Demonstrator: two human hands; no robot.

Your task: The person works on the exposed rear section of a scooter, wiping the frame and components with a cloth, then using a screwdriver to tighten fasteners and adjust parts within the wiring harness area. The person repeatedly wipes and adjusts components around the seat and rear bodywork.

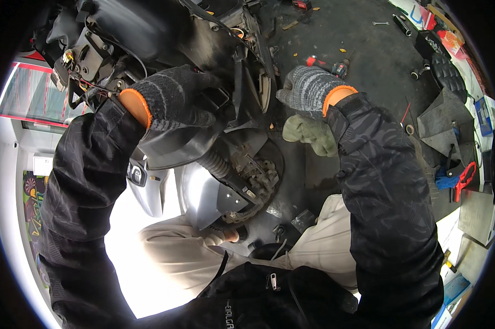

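My left hand (176, 98), in a grey knitted glove with an orange cuff, grips a black plastic panel (241, 93) on a partly stripped motor scooter. Its fingers lie over the panel's upper side, with the thumb lower down. At the panel's right side is my right hand (309, 90), gloved alike, its fingers curled; what they hold, if anything, is hidden. Below the panel are a black fender (176, 145), a ribbed shock absorber boot (214, 163) and a dirty brake caliper (264, 174). A green cloth (310, 136) shows under my right wrist.
Exposed wiring (74, 68) and a frame bracket (91, 55) are at upper left. A red and black power tool (338, 67) lies on the dark floor beyond my right hand. Farther off lies a wrench (380, 23). A metal bin (447, 122) and red-handled tool (467, 176) are at right.
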